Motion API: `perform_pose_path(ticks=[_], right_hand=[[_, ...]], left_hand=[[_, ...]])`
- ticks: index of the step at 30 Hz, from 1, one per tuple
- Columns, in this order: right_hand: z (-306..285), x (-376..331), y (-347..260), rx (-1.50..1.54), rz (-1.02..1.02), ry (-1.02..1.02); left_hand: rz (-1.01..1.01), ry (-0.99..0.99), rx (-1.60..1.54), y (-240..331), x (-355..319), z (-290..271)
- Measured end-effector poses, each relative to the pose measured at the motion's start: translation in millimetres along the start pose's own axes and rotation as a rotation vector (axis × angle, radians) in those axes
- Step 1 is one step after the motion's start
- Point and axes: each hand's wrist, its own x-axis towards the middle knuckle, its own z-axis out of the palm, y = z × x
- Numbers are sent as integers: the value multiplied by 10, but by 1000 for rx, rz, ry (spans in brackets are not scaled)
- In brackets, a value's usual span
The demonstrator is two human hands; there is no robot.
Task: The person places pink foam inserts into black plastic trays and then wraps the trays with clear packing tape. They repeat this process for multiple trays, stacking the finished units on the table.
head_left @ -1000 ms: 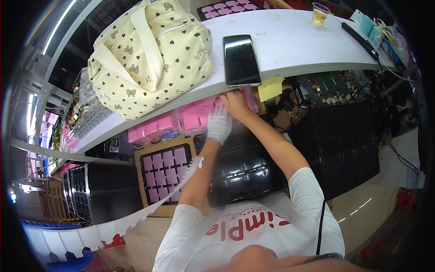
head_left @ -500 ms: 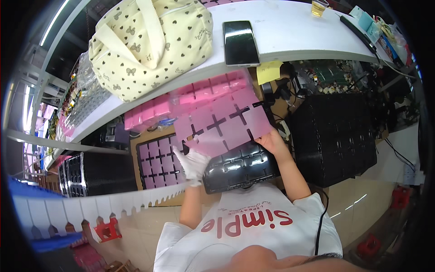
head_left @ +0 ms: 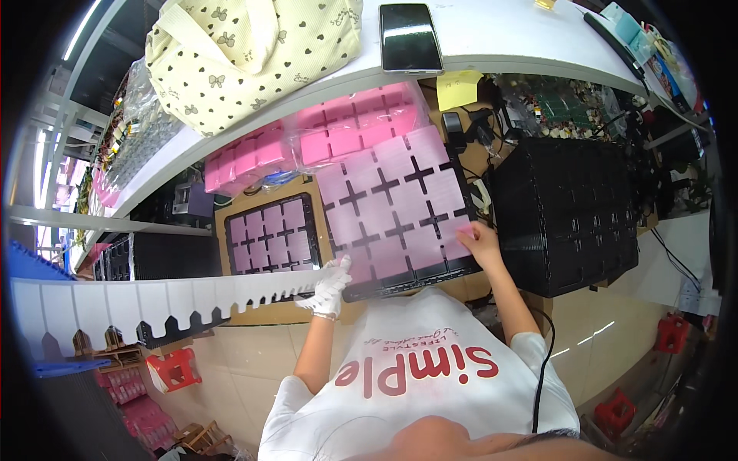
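A thin pink sheet (head_left: 374, 207) with cross-shaped cutouts lies over a black plastic tray (head_left: 415, 278) in front of me. My left hand (head_left: 327, 290), in a white glove, pinches the sheet at its near left corner. At the sheet's right edge, near its lower corner, my bare right hand (head_left: 482, 244) grips it between thumb and fingers. The tray's black surface shows through the cutouts and along the near rim. To the left is a smaller-looking black tray (head_left: 314, 223) covered by a similar pink sheet.
Pink divided foam pieces (head_left: 357, 127) sit behind the tray. Stacked black trays (head_left: 569, 223) stand on the right, more (head_left: 181, 257) on the left. A slotted white strip (head_left: 184, 296) crosses the left foreground. The white shelf (head_left: 492, 34) holds a phone (head_left: 409, 38) and a cloth bag (head_left: 254, 65).
The pink sheet has come down from a tilted, raised position to lie flat over the tray. Both hands have moved with it, the left lower and slightly right. The view has shifted a little.
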Motion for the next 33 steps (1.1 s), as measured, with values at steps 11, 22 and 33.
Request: perform_pose_path(ticks=[11, 22, 33], right_hand=[[7, -456, 98, -120, -61, 271], [68, -392, 207, -144, -115, 371], [56, -226, 310, -148, -44, 317]], left_hand=[[699, 335, 160, -761, 233, 347], [420, 275, 468, -336, -88, 361], [754, 490, 314, 72, -18, 416]])
